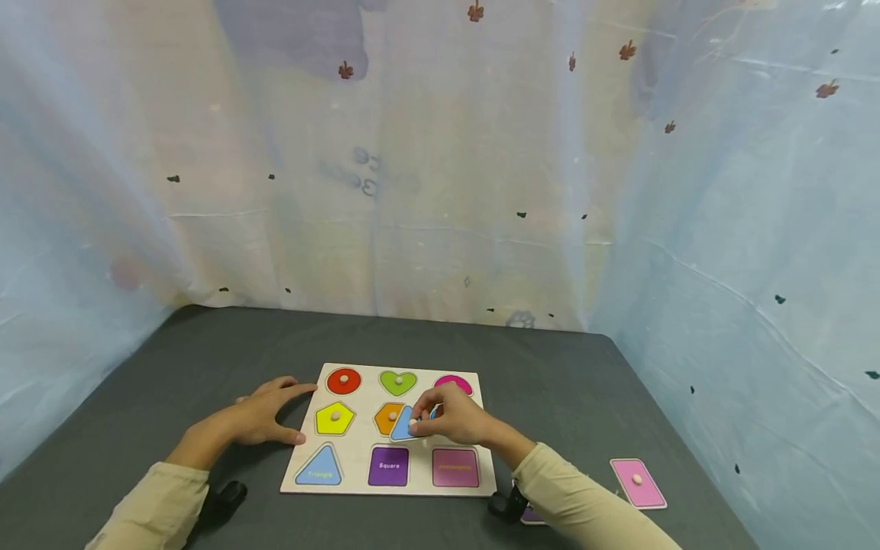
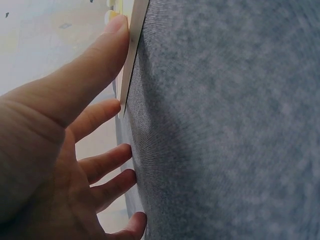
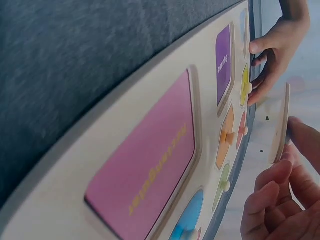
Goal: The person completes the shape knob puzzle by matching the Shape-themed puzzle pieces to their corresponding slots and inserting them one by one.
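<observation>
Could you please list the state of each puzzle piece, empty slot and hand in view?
Puzzle board: flat on table, left edge steadied by left hand.
Blue piece: held above board, pinched by right hand.
Pink rectangle piece: off the board.
Rectangle slot: empty.
Square slot: empty.

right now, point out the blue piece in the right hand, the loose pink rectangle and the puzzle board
blue piece [image 1: 402, 425], head view, its blue face
pink rectangle [image 1: 638, 483], head view, pink face beside its knob
puzzle board [image 1: 358, 443], head view, bare wood between shapes
</observation>
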Available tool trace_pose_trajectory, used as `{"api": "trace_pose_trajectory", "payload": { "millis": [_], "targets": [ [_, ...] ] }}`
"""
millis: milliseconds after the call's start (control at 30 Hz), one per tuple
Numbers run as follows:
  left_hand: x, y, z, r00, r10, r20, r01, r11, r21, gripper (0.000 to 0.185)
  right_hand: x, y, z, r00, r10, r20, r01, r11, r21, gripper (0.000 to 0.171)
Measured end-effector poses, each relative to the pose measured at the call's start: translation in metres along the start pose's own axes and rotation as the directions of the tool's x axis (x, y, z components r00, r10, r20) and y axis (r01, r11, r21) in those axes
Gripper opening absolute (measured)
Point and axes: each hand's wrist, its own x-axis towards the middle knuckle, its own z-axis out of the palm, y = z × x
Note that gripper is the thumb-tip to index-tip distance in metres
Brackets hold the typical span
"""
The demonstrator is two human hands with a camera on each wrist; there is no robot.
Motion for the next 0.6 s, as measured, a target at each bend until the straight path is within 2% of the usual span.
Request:
{"api": "trace_pose_trajectory", "payload": {
  "millis": [333, 600],
  "targets": [
    [-0.001, 0.000, 0.000, 1.000, 0.006, -0.007, -0.006, 1.000, -0.007, 0.096, 0.010, -0.002, 0.013, 0.999, -0.048, 0.016, 0.047, 0.999, 0.021, 0.010],
    [-0.002, -0.001, 0.000, 1.000, 0.017, -0.016, -0.018, 1.000, -0.013, 0.095, 0.019, -0.012, 0.026, 0.999, 0.002, 0.050, -0.005, 0.998, 0.066, 0.011]
  ]
}}
